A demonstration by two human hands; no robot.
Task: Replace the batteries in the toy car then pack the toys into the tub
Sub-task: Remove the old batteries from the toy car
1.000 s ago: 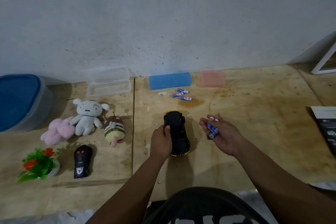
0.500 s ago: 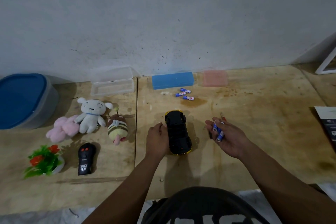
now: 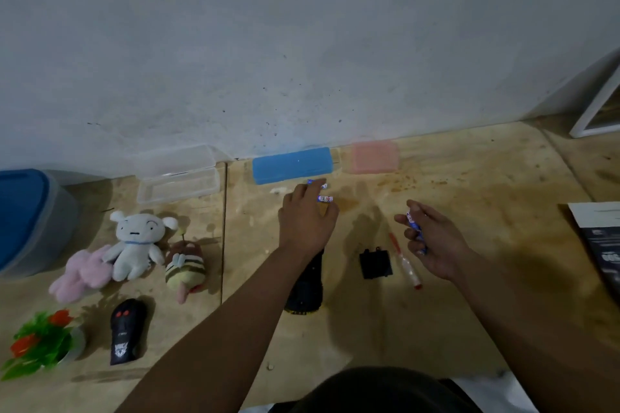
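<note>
Head view, toy car (image 3: 303, 285) as landmark. Tub (image 3: 30, 221), lid on, stands far left of the car, beyond the plush toys (image 3: 134, 250), none packed yet. Left hand (image 3: 307, 218) has left the car's side, which it held a second ago, and reaches beyond the car, fingers spread over loose batteries (image 3: 324, 198). Right hand (image 3: 431, 238), right of the car, holds its curl around several batteries (image 3: 415, 229). Battery cover (image 3: 375, 264) and screwdriver (image 3: 404, 261) lie between car and right hand. Judgement: a battery swap is under way.
</note>
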